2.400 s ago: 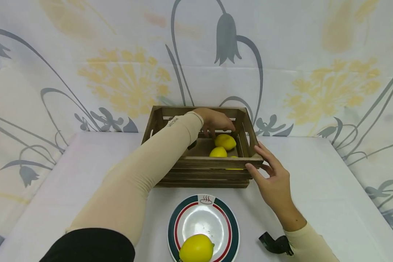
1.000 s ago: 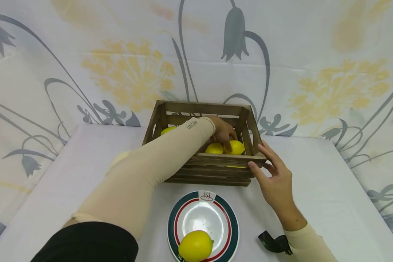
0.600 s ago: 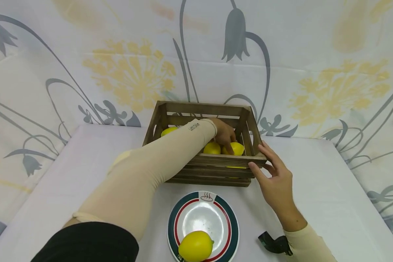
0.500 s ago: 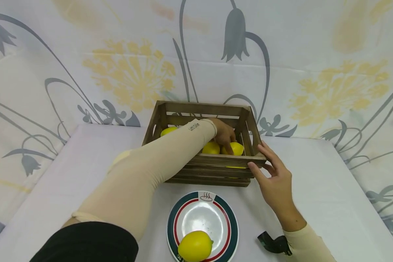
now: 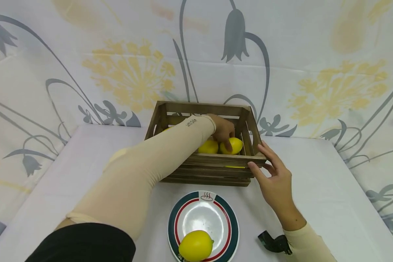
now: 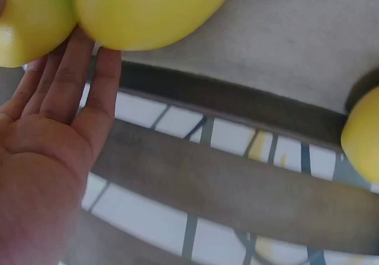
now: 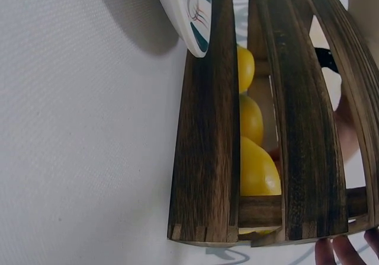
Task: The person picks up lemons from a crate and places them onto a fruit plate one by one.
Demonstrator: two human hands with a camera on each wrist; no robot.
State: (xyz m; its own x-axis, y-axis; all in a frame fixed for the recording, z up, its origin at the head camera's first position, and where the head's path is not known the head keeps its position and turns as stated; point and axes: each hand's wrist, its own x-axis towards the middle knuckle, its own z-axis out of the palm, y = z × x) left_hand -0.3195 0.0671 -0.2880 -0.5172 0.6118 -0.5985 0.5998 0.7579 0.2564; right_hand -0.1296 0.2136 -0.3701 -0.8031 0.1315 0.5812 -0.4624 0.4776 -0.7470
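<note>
White tabletop (image 5: 321, 174), lemons (image 5: 208, 147) in crate (image 5: 213, 171)

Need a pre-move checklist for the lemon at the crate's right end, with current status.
1. Crate steadied: ok, the right hand holds its near right corner.
2. Left hand at the end lemon: ok, thumb and fingers touch it.
3. Grip firm: cannot tell.
4. End lemon clear of the next lemon: cannot tell; they lie close together.
5. End lemon out of the crate: not ok, it is inside.
6. Room on the plate: ok, one plate lemon at the near side, far part bare.
</note>
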